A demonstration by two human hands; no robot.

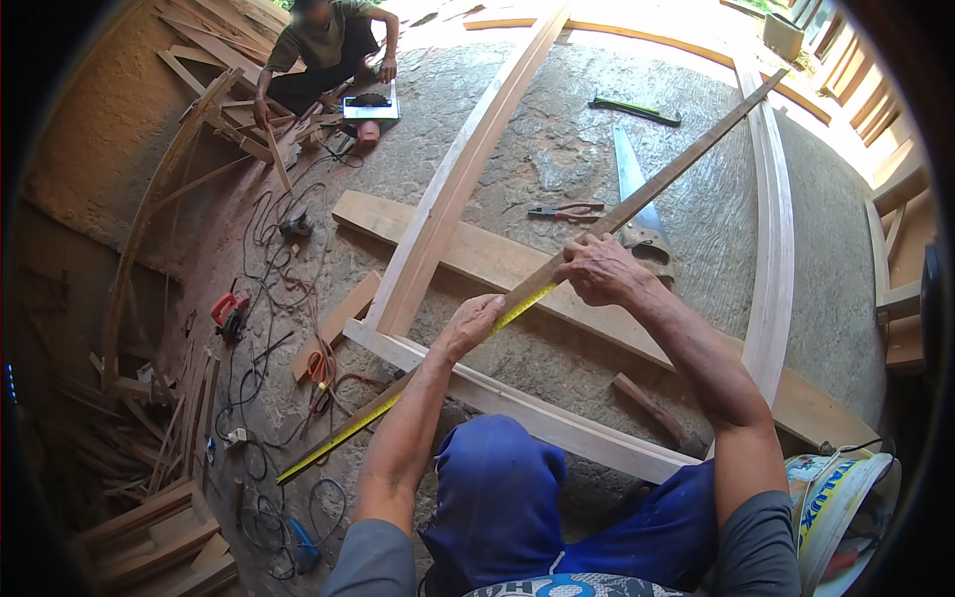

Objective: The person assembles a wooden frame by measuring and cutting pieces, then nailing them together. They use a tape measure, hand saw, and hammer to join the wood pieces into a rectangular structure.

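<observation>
A long, narrow wooden strip (686,157) runs slantwise from the lower left to the upper right. The yellow blade of a tape measure (343,436) lies along its lower part. My left hand (470,325) is closed around the strip and the blade near the middle. Further up, my right hand (600,271) grips the strip where the yellow blade ends from sight; the tape's case is hidden. Both hands are above a pale wooden frame, whose near rail (537,428) crosses before my knees. Its left rail (463,184) and right rail (771,259) reach away from me.
A plank (517,261) lies under the frame. Inside are a handsaw (637,184), pliers (565,212), a hammer (652,408) and a green-black tool (634,109). Cables (269,289) and scissors (320,370) lie left, a bucket (841,517) right. Another person (323,50) sits by a table saw (370,107).
</observation>
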